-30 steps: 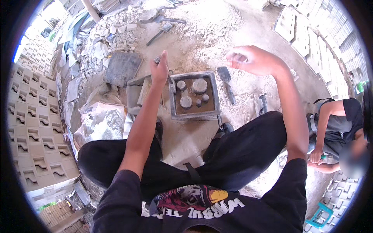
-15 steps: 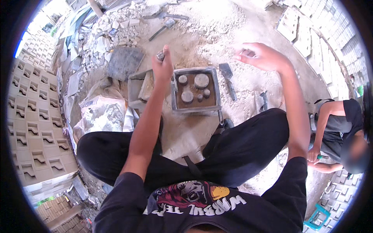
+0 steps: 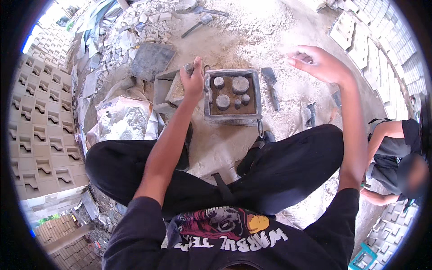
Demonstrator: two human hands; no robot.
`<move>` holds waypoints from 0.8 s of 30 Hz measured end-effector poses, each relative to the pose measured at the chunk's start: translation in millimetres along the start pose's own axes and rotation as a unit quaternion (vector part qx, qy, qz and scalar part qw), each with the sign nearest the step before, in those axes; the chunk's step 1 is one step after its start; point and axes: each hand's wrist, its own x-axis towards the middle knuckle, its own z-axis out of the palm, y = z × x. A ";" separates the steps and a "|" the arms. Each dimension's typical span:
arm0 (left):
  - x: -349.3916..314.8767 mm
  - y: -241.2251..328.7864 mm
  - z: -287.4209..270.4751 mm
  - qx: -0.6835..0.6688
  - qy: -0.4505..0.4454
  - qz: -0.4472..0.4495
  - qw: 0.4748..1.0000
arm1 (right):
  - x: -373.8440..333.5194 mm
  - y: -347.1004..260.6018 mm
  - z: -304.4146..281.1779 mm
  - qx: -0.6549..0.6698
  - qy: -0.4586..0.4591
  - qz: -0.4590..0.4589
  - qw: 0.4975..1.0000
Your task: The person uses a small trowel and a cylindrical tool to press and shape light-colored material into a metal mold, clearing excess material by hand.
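My left hand [image 3: 193,80] is closed round a short grey object [image 3: 188,68], whose blunt end shows beside the thumb; its kind is unclear. That hand is at the left edge of a square metal frame [image 3: 232,117]. Brown sand [image 3: 250,107] fills the frame, with several round grey pieces of different sizes standing in it, among them a wide disc [image 3: 240,84] and a smaller one [image 3: 222,102]. My right hand [image 3: 310,62] is raised over the pale ground to the right, fingers curled in; what they hold, if anything, cannot be made out.
A flat trowel [image 3: 271,85] lies right of the frame, and a dark tool [image 3: 311,114] lies farther right. Beyond are a hammer [image 3: 198,25], rubble [image 3: 135,33] and a dark slab [image 3: 153,60]. A sack of white powder [image 3: 121,121] stands left. Another person [image 3: 391,157] sits at right.
The view has shifted a little, so the frame and ground sit slightly right and higher. My right hand has moved slightly right, its fingers still curled. My left hand keeps its grip.
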 end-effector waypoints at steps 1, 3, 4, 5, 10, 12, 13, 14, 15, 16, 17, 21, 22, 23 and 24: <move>-4.1 -2.7 1.4 0.000 -0.005 0.015 1.000 | -5.8 0.1 0.2 0.005 0.013 -0.014 1.000; -10.1 -3.8 5.9 0.001 -0.015 0.050 0.999 | -10.5 2.2 0.6 0.018 0.014 -0.020 1.000; -10.6 -5.6 0.5 -0.004 -0.010 0.028 1.000 | -11.5 3.1 0.1 0.024 0.002 -0.012 1.000; -11.2 -10.7 -7.0 -0.010 -0.005 0.007 1.000 | -12.5 2.6 -0.4 0.031 -0.010 -0.004 0.999; -30.1 1.9 0.9 0.026 0.018 -0.014 0.999 | -16.1 -1.1 -4.9 -0.005 -0.038 0.036 0.999; -28.4 -16.0 -1.6 0.026 0.021 0.007 0.999 | -16.9 -3.2 -4.9 0.001 -0.028 0.021 0.999; -25.3 -13.7 -1.0 0.035 0.016 0.008 0.999 | -18.5 -4.8 -2.9 0.008 -0.023 0.007 1.000; -24.6 -11.2 -2.2 0.045 0.012 0.008 0.999 | -18.8 -6.1 -3.9 0.016 -0.019 -0.007 1.000; -30.7 -10.9 -4.4 0.058 0.009 -0.003 0.998 | -20.0 -5.9 -3.3 0.008 -0.014 -0.015 1.000; -34.3 -16.4 -3.5 0.057 0.009 0.012 0.998 | -20.8 -6.3 -4.7 0.000 -0.009 -0.024 1.000; -38.5 -24.2 -0.2 0.056 0.009 0.027 0.998 | -20.5 -5.8 -4.6 -0.007 -0.004 -0.033 0.999; -61.4 -28.0 0.7 0.055 -0.016 -0.008 0.998 | -17.1 0.1 -2.4 0.014 -0.023 0.020 0.999; -60.6 -22.4 3.7 0.032 -0.020 -0.015 0.999 | -16.8 -1.1 -3.5 0.006 -0.021 0.022 1.000; -59.7 -25.6 3.2 0.028 -0.020 -0.003 0.999 | -16.5 -2.3 -4.4 -0.002 -0.019 0.025 0.999; -58.6 -29.5 -0.8 0.026 -0.019 0.008 0.999 | -15.5 -5.8 -4.1 0.004 -0.016 0.015 1.000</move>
